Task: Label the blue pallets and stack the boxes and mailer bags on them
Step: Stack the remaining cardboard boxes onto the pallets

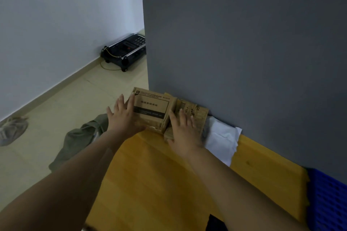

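L hand flat, fingers spread, on big box; R hand flat on smaller box

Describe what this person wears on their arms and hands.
Nothing worn shows. The left hand and right hand are bare, no gloves, rings or watch, and both forearms are uncovered to the picture's edge, with no sleeve in view. Slight blur could hide fine details.

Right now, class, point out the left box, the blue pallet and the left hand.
Left box point(152, 106): head view, printed top face.
Blue pallet point(328, 200): head view, grid surface.
Left hand point(124, 118): head view, back of the hand.
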